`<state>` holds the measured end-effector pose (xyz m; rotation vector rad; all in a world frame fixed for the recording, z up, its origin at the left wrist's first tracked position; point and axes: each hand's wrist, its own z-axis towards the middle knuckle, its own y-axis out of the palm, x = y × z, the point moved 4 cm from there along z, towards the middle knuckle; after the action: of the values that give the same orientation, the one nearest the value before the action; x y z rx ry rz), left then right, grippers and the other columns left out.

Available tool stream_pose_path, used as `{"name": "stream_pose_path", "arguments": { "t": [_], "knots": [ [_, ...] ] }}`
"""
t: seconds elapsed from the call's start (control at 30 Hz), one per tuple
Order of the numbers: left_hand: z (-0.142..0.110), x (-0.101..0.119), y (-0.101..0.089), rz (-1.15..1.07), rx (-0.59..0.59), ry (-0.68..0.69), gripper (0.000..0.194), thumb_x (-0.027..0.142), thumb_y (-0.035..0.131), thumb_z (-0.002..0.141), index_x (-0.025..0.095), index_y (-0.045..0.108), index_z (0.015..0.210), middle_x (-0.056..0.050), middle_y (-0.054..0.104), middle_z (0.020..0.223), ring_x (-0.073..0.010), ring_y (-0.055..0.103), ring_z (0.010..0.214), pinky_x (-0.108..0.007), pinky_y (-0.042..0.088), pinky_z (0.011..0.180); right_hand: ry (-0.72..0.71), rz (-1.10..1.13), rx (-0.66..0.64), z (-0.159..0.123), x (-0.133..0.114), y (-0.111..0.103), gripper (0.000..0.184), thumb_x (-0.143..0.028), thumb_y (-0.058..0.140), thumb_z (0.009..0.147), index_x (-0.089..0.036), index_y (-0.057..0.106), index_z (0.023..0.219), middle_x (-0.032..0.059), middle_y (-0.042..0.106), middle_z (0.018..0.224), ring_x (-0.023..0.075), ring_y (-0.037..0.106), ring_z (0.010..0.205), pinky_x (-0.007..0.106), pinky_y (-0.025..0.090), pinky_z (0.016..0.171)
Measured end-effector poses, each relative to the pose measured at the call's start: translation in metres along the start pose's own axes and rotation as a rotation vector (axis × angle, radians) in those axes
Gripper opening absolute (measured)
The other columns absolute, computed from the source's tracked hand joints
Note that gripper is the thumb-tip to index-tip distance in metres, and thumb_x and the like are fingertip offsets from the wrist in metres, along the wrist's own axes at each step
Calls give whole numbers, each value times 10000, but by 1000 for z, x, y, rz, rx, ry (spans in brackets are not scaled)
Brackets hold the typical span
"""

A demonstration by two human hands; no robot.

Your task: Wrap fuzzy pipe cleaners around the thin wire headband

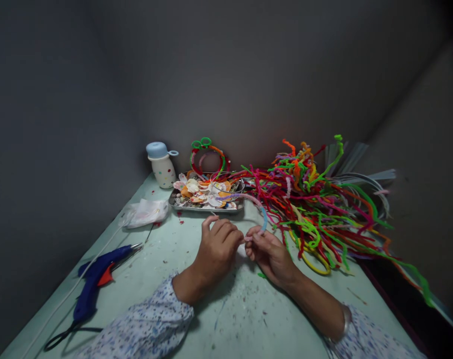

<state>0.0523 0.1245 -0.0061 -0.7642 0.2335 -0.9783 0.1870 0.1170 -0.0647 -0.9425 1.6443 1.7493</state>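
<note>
My left hand [217,247] and my right hand [269,253] meet at the middle of the pale green table [234,314]. Both are closed in a pinch on the near end of a curved hoop wrapped in pipe cleaner [263,217], blue and pink, which arches up and back toward the metal tray [207,207]. The fingertips of the two hands almost touch. A big loose heap of coloured pipe cleaners [316,204] lies just right of my right hand.
The tray holds several shells and paper pieces. Behind it stand a white cup with a blue lid [161,164] and a pipe-cleaner ring [207,157]. A blue glue gun [95,279] with its cord lies at the left, a white cloth [146,212] beyond it. Grey walls close in around the table.
</note>
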Motion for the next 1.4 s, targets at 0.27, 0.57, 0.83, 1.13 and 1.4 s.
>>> {"name": "stream_pose_path", "arguments": {
  "t": [0.27, 0.57, 0.83, 1.13, 1.4],
  "knots": [
    [2, 0, 0, 3, -16, 3, 128, 207, 513, 898, 178, 620, 834, -14, 658, 808, -181, 569, 877, -425, 289, 946, -5, -84, 26, 1, 2, -1, 176, -322, 669, 802, -158, 611, 775, 1, 618, 665, 83, 555, 560, 170, 424, 495],
    [2, -3, 5, 7, -64, -16, 152, 236, 505, 909, 181, 618, 824, -8, 661, 812, -173, 570, 862, -429, 269, 958, -11, -55, 24, 1, 2, -2, 167, -314, 663, 808, -170, 593, 758, -5, 616, 658, 81, 542, 560, 171, 420, 513],
    [3, -7, 8, -108, -167, -35, 147, 215, 474, 905, 185, 611, 861, -21, 649, 819, -177, 554, 845, -423, 286, 951, 4, -7, 23, 0, 2, -2, 158, -291, 662, 810, -166, 592, 743, -7, 608, 649, 80, 535, 553, 163, 409, 490],
    [6, -7, 5, -308, -193, -8, 270, 50, 465, 784, 194, 583, 980, -51, 637, 915, -206, 540, 920, -410, 340, 893, 52, 136, 88, 1, 1, -6, 150, -255, 710, 770, -180, 587, 725, -23, 576, 662, 69, 512, 555, 155, 423, 502],
    [6, -7, 2, -233, -75, -6, 93, 212, 551, 865, 197, 640, 882, -32, 644, 806, -185, 541, 822, -373, 354, 828, 92, 154, 46, -1, 1, -2, 144, -252, 701, 775, -161, 604, 721, -14, 566, 652, 71, 507, 552, 160, 439, 489]
  ]
}}
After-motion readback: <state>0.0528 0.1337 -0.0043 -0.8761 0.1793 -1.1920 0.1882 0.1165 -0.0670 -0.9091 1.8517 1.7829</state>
